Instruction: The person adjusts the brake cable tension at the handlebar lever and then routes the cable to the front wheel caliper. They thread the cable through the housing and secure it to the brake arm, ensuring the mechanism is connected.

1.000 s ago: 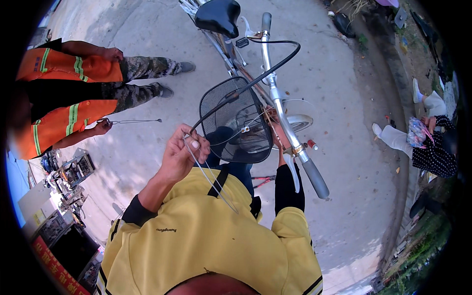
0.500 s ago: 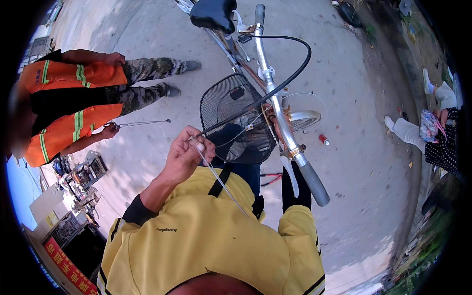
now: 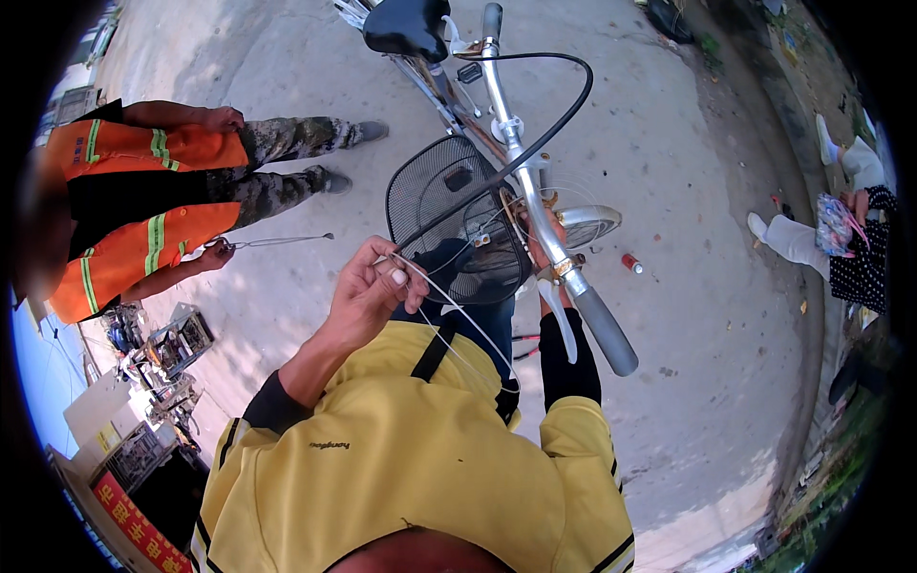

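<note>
Farthest left of the left grip, a person in an orange vest (image 3: pixel 134 148) is seen, by whose hand a thin metal loop (image 3: pixel 282 240) is held out toward that grip. Below this person, a cluster of machinery (image 3: pixel 177 349) is seen, also well apart from the left grip.

By the left grip (image 3: pixel 373 296), the bare silver wire (image 3: pixel 458 307) is pinched narrowly between thumb and fingers, just where the end of the black cable (image 3: pixel 478 193) is met. From there the wire is trailed rightward and toward the wearer, its bend hung over the front of the yellow top (image 3: pixel 411 449).

Beyond the left grip, the black saddle (image 3: pixel 406 27) of a bicycle is seen. Just right of the grip, the black mesh basket (image 3: pixel 430 177) is crossed by the cable, which is arched over the silver handlebar (image 3: pixel 525 177) and led back to its far end.

The right grip (image 3: pixel 546 250) is partly hidden behind the handlebar; whether anything is held there cannot be told. Close beside it the brake lever (image 3: pixel 560 320) and the front wheel (image 3: pixel 597 224) are found. Farther right, a small red can (image 3: pixel 631 263) is seen on the pavement. Well apart at the far right, a plastic bag (image 3: pixel 834 227) is held by a person in dotted clothing (image 3: pixel 860 263).
</note>
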A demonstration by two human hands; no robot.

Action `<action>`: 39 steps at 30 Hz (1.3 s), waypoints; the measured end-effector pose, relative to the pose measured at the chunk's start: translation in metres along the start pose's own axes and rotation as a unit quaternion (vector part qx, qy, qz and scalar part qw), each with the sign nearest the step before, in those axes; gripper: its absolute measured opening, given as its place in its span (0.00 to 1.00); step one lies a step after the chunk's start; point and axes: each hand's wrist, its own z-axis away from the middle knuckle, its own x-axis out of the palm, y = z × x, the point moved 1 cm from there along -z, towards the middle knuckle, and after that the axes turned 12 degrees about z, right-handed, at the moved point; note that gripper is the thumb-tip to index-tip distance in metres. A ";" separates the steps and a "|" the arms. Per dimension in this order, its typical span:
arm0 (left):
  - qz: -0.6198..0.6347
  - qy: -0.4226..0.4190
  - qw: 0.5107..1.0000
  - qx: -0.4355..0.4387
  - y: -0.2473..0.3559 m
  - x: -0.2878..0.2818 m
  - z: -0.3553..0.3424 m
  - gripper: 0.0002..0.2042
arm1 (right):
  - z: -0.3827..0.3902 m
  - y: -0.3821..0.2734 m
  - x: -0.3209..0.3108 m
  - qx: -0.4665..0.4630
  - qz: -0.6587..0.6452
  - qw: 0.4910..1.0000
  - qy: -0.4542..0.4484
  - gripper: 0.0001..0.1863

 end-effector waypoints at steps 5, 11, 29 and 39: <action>-0.004 -0.010 1.000 -0.007 -0.003 -0.006 0.010 0.09 | 0.002 0.015 0.007 0.042 0.047 0.996 0.059 0.16; -0.019 -0.020 1.000 -0.007 -0.012 -0.022 0.020 0.07 | 0.007 -0.027 -0.015 0.021 0.248 0.968 -0.019 0.20; -0.014 -0.024 0.999 0.029 -0.030 -0.025 0.017 0.06 | 0.105 0.033 -0.091 0.013 0.442 0.893 0.083 0.15; -0.103 -0.013 0.993 0.058 -0.067 -0.017 -0.003 0.04 | 0.353 0.076 -0.176 0.500 0.427 0.754 0.001 0.12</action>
